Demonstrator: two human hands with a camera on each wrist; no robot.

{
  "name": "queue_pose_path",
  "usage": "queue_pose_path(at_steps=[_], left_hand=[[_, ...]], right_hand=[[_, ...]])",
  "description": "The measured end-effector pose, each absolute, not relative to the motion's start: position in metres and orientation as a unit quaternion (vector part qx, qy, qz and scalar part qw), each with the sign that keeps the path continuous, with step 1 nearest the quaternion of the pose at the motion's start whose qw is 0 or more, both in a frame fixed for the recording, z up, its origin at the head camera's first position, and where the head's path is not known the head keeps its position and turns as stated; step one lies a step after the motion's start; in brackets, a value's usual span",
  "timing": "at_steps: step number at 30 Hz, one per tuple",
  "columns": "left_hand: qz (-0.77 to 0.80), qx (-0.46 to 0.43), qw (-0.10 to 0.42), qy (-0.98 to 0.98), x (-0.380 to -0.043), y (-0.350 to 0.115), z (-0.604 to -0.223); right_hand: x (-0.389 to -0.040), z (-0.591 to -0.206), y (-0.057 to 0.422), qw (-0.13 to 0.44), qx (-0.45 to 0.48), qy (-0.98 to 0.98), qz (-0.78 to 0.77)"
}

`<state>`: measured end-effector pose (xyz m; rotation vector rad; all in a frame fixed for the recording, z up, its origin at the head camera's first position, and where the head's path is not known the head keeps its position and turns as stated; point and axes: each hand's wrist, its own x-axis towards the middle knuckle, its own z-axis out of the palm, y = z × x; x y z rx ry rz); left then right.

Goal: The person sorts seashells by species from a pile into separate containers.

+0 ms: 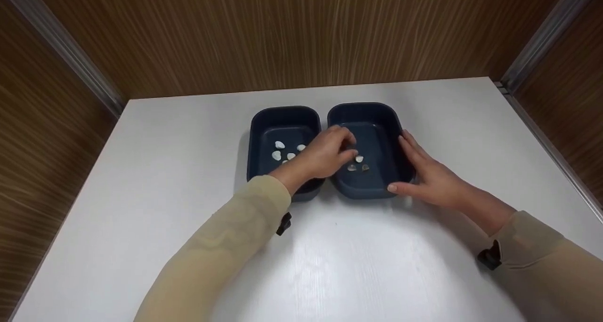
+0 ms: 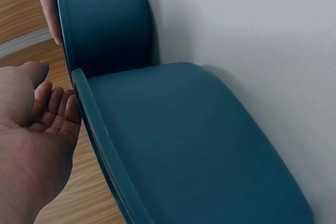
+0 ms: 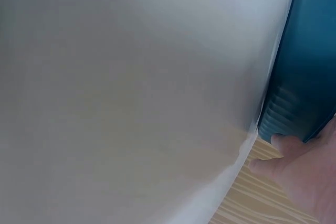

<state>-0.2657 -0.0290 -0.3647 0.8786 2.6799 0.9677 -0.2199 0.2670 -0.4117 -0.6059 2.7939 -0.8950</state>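
Observation:
Two dark blue rectangular bins stand side by side in the head view. Several small white shell-like pieces lie in the left bin. In the right bin are one white shell-like piece and two duller ones. My left hand reaches across the left bin, its loosely bent fingers over the left part of the right bin. Its palm looks bare in the left wrist view, thumb and fingers apart. Against the right bin's outer right side and front corner rests my right hand, fingers extended.
The bins stand on a white table, with wood-grain panels behind and at both sides. My left forearm covers part of the left bin's front. A narrow gap separates the bins.

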Motion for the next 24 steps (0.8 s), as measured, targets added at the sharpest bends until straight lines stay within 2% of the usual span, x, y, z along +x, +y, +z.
queue_pose_path(at_steps=[8,15,24], left_hand=[[0.351,0.262,0.026,0.898,-0.256,-0.056,-0.346],[0.276,0.213,-0.040,0.936,-0.242,-0.099,-0.328],[0.153,0.163,-0.035,0.974,-0.228,-0.155,-0.334]], right_hand=[[-0.223,-0.400,0.267,0.071,-0.204,0.942,-0.258],[-0.225,-0.375,0.269,0.026,-0.201,0.951,-0.235],[-0.224,-0.359,0.270,-0.006,-0.191,0.968,-0.161]])
